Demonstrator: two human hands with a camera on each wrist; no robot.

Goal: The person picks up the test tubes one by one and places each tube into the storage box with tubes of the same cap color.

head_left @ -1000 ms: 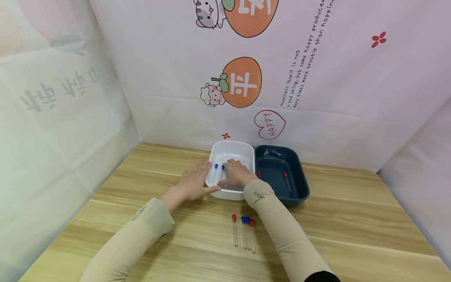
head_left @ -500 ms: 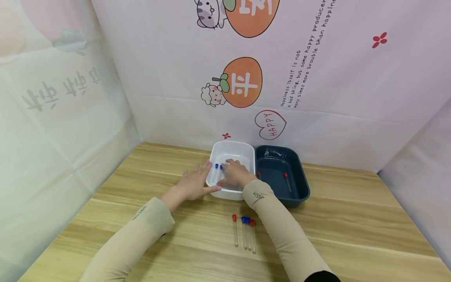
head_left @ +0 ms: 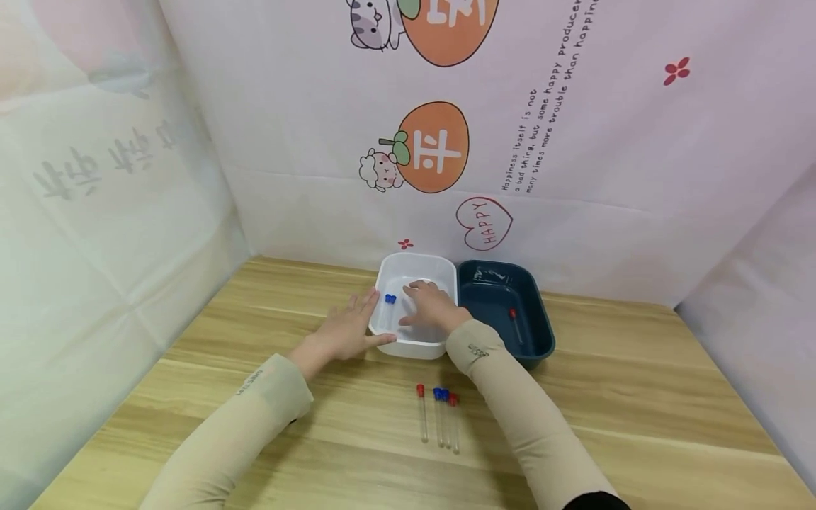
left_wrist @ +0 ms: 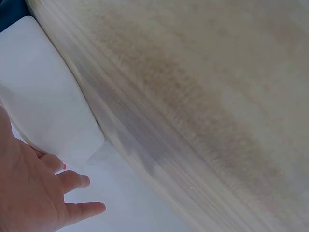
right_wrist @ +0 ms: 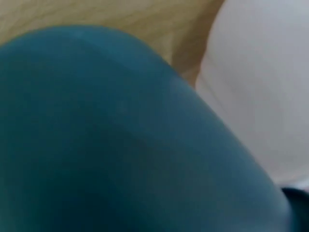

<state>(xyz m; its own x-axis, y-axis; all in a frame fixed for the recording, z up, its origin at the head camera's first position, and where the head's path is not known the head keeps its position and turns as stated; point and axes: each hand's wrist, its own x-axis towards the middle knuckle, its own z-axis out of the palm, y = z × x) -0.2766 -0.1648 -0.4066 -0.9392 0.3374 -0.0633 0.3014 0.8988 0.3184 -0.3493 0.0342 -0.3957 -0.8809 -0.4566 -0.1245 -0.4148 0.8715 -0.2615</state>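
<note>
Two blue-capped test tubes [head_left: 390, 299] lie side by side at the left inside the white tub [head_left: 414, 350]. My left hand [head_left: 344, 333] rests along that tub's left side, fingers stretched to the side rim and thumb at the front rim. In the left wrist view the same hand [left_wrist: 34, 188] is spread against the tub's white wall [left_wrist: 46, 87]. My right hand [head_left: 435, 309] reaches into the tub, to the right of the tubes. Its thumb and fingers are parted, with nothing seen between them. The right wrist view does not show the hand.
A dark teal tub [head_left: 494, 283] stands against the white one's right side, with a red-capped test tube [head_left: 516, 327] inside. On the wooden table in front lie a separate red-capped tube [head_left: 423, 418], two blue-capped tubes [head_left: 441, 418] and another red-capped one [head_left: 455, 428]. A printed cloth [head_left: 319, 212] hangs behind.
The right-hand blue-capped tube has shifted left against the other one, and my right hand has come away to its right. My left hand stays at the rim.
</note>
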